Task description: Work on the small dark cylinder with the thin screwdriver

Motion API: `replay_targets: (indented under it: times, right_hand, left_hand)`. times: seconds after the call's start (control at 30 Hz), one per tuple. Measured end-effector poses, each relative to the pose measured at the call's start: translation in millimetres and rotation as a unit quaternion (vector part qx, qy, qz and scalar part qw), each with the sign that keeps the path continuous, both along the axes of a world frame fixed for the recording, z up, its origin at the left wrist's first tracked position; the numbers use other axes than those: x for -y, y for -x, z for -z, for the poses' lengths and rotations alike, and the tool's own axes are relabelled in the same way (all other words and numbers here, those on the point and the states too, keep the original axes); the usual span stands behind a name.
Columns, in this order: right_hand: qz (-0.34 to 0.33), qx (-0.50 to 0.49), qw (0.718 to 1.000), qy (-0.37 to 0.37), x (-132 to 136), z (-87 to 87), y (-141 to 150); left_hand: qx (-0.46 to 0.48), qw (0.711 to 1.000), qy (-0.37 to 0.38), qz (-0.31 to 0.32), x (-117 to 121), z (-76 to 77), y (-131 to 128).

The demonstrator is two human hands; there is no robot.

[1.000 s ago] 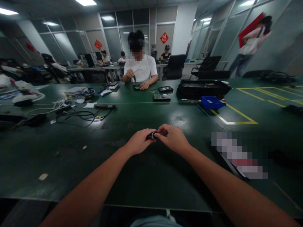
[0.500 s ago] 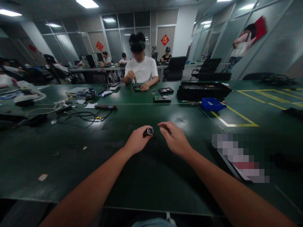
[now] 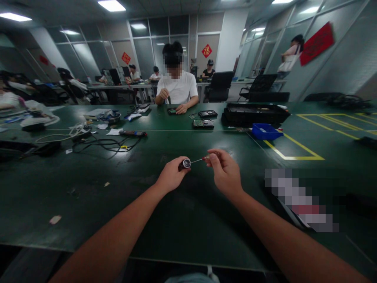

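Note:
My left hand (image 3: 169,175) is closed around a short dark cylinder (image 3: 185,164) with a silver ring at its end. The ringed end faces right and toward me, and small details inside it are too fine to tell. In my right hand (image 3: 226,173) a small screwdriver (image 3: 204,158) is pinched between thumb and fingers. Its thin metal shaft points left, the tip at the rim of the cylinder; whether it goes inside I cannot tell. A red collar shows at the handle, the rest of which my fingers partly cover. Both hands are above the green table (image 3: 141,212).
Across the table a person in a white shirt (image 3: 176,88) works on a hard drive. More hard drives (image 3: 203,124), a black tray (image 3: 255,113) and a blue bin (image 3: 266,132) stand beyond my hands. Cables (image 3: 100,147) and an electric screwdriver (image 3: 134,133) lie left, a blurred-out flat item (image 3: 300,200) right.
My right fingers have left the cylinder's end and moved right. The screwdriver's shaft, hidden before, now shows pointing at the cylinder. My left hand has hardly moved.

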State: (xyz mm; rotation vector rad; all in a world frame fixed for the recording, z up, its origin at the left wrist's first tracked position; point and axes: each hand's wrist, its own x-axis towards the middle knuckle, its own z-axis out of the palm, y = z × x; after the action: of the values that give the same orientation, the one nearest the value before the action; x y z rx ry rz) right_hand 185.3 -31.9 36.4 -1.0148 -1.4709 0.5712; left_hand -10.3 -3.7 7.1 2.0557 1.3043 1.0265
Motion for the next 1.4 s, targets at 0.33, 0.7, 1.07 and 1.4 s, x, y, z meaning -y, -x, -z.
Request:
replay_targets:
  times: [0.33, 0.7, 1.07, 1.4]
  right_hand:
    - [0.053, 0.105, 0.993, -0.008, 2.0, -6.1, -1.4]
    - [0.001, 0.209, 0.975, -0.069, 5.9, -7.7, -3.8]
    - [-0.034, -0.012, 0.999, 0.035, -2.3, 5.3, 2.1]
    - [0.010, -0.185, 0.974, 0.128, -24.6, 15.6, -5.1]
  left_hand:
    - [-0.002, 1.000, -0.005, 0.008, -0.3, 1.8, 0.6]
    - [-0.025, 0.999, -0.020, 0.009, -0.5, 4.8, 0.5]
    - [-0.025, 0.999, -0.026, -0.002, -2.4, 4.5, 1.2]
    - [-0.090, 0.996, -0.005, 0.019, -0.1, 1.4, 3.3]
